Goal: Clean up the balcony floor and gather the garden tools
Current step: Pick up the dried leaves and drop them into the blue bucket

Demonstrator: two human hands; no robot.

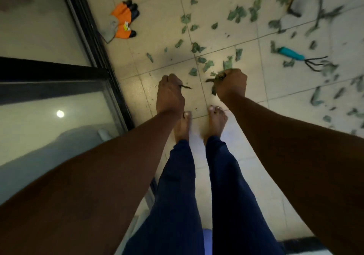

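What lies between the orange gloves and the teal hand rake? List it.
Head view: scattered green leaf scraps on tile, between the orange gloves and teal hand rake.

Both bare arms reach down and forward, hands low near the feet. The left hand (pixel 169 93) is curled, pinching a thin dark sliver — the right hand (pixel 232 86), just to its right, is fisted round a clump of leaf scraps (pixel 215 80).

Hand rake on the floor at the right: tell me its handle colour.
The hand rake has a teal handle with dark metal prongs, seen in the head view.
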